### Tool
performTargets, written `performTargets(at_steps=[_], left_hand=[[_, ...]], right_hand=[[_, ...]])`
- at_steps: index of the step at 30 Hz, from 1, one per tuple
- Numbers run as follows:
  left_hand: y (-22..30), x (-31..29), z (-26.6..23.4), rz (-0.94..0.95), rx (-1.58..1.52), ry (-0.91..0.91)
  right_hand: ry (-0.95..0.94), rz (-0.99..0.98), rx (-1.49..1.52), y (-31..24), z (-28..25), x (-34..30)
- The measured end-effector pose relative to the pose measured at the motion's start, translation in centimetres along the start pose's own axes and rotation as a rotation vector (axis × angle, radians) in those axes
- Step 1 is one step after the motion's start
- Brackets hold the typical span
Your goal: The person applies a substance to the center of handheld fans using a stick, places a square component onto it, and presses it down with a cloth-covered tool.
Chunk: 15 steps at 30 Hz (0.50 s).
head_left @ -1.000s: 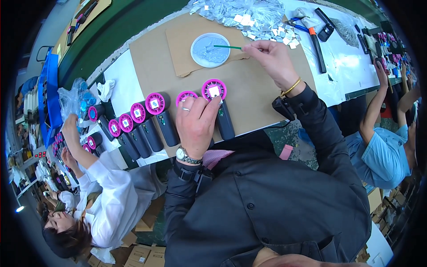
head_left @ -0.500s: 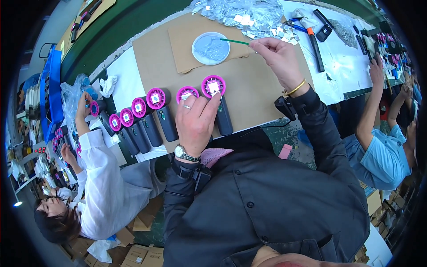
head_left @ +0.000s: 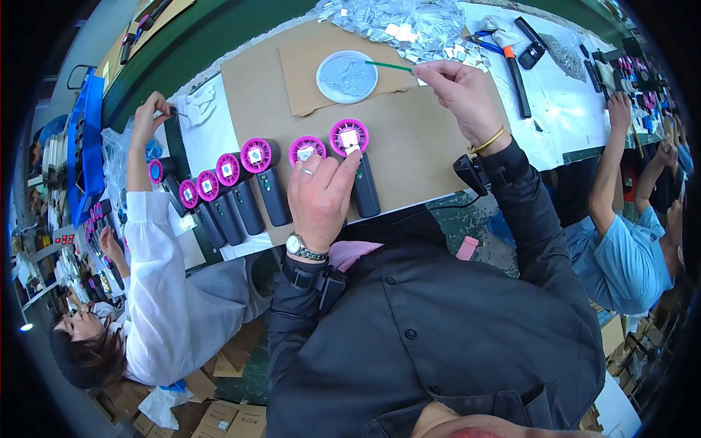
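Observation:
My right hand (head_left: 454, 93) pinches one end of a thin green stick (head_left: 393, 66). The stick's other end reaches over the rim of a round white dish (head_left: 319, 82) holding pale grey paste. My left hand (head_left: 321, 197) lies closed over a dark handheld fan whose pink head (head_left: 307, 140) shows past the fingers; its handle is hidden. The thumb touches the lower edge of another pink fan head (head_left: 335, 135), which has a white square at its centre. More pink-headed fans (head_left: 256, 157) lie in a row to the left, with bluish-grey paste on their white squares.
Cardboard (head_left: 409, 146) covers my work area. Beyond the dish is a plastic bag (head_left: 394, 18) with many small square pieces. Pliers (head_left: 488, 44) and a hammer-like tool (head_left: 517, 84) lie at right. A co-worker's hand (head_left: 152, 113) is at far left; another person (head_left: 631, 252) works at right.
The left co-worker's hand has moved up and away from the fans, toward the white cloth. My hands have barely moved; the green stick is still over the dish's rim.

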State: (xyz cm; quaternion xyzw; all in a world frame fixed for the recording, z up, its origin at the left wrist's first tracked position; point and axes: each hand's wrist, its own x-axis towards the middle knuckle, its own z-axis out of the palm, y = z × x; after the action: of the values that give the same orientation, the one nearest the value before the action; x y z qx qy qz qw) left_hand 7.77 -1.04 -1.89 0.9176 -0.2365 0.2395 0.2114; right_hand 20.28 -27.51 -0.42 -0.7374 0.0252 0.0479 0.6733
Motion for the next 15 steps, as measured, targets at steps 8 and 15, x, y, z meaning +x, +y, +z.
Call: performTargets(at_steps=[8, 15], left_hand=[[0.2, -0.1, 0.2, -0.01, -0.009, 0.016], [0.1, 0.0, 0.1, -0.023, -0.006, 0.009]], right_hand=[[0.018, -0.108, -0.325, 3.3, 0.3, 1.9], [0.026, -0.107, -0.496, 2.8, 1.3, 2.1]])
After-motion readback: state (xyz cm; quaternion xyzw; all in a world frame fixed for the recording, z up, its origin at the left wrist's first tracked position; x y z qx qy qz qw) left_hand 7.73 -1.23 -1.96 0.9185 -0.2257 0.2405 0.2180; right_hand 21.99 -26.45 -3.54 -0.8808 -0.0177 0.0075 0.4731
